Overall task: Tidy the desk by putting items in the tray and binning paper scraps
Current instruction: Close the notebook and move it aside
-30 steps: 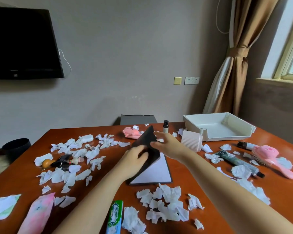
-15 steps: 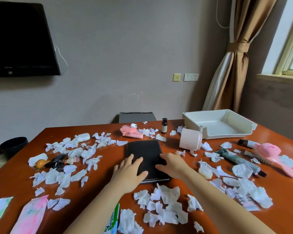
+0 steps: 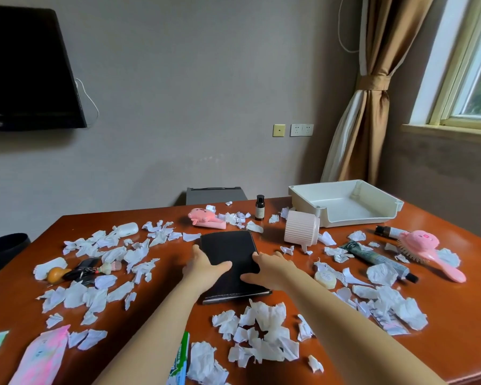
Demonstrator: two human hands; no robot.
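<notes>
Head view. We find the black notebook [image 3: 229, 254] closed and lying flat near the middle of the table [image 3: 456, 315], its long axis running away from the person, the page edge turned toward the camera. Both hands rest on its near half. The left hand [image 3: 206, 266] lies over the left edge, its fingers [image 3: 197, 250] extended and loosely spread and its thumb laid across the cover. The right hand [image 3: 272, 269] mirrors it at the right edge, thumb on the cover. We cannot tell whether any fingertip is hooked under an edge.

The white tray [image 3: 307, 202] stands at the far right of the table, well apart from the notebook. It lies ahead and to the right of the fingers, with a pink ribbed cup [image 3: 301, 232] on its side between the two. We judge the right hand the nearer to the tray, and a lift would have to clear that cup.

Paper scraps [image 3: 261, 329] are scattered all round the notebook. The dark bin [image 3: 6, 247] stands off the table's left end, nearer the left hand.
</notes>
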